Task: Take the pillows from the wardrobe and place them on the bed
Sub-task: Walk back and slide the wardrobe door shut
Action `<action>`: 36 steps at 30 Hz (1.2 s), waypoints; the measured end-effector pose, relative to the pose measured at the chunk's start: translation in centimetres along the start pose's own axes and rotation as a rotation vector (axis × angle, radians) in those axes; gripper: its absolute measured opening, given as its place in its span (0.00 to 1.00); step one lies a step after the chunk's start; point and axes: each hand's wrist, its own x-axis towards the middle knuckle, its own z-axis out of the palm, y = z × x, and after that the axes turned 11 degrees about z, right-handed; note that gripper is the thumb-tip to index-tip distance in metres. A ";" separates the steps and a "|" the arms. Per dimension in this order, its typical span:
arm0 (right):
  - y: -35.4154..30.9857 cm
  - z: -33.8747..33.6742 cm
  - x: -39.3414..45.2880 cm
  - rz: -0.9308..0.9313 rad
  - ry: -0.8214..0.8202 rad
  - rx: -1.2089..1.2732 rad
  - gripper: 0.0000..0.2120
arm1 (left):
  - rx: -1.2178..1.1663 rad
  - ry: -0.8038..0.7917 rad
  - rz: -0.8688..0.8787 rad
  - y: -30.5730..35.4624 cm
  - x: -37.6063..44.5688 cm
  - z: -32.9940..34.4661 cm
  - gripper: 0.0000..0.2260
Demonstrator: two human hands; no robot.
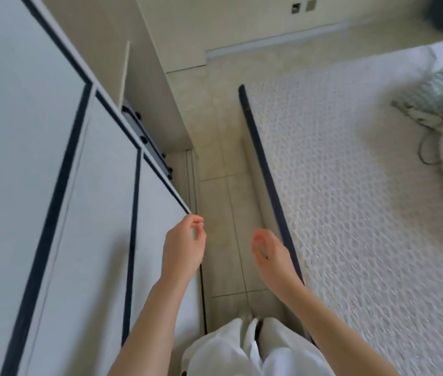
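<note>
Wardrobe as landmark: doors shut, running lengthwise away from viewpoint; pillows out of sight, presumably inside. Bed opposite, across floor strip. Left hand nearer, at door's corner, fingers curled, empty. Right hand farther off, loosely open, empty

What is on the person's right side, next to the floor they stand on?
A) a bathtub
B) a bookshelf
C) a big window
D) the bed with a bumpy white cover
D: the bed with its bumpy white cover fills the right side, past the right hand, while the wardrobe doors stand on the left by the left hand.
</note>
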 end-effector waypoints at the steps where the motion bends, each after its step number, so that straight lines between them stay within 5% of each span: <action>1: -1.0 0.3 0.6 -0.022 -0.027 0.004 0.15 | 0.016 0.041 0.004 0.0 0.2 -0.9 0.08; 18: -21.0 4.7 7.9 -0.388 -0.495 -0.025 0.18 | 0.773 0.577 0.383 2.3 0.6 -13.9 0.13; 25: -27.7 9.0 6.5 -0.443 -0.637 0.076 0.24 | 1.162 0.562 0.125 3.2 -2.8 -15.2 0.16; 30: -29.7 11.3 4.9 -0.396 -0.669 0.184 0.31 | 1.407 0.424 -0.114 2.7 -3.7 -14.6 0.28; 36: -30.2 12.7 3.6 -0.420 -0.714 0.202 0.34 | 1.548 0.328 -0.200 1.7 -2.8 -14.5 0.32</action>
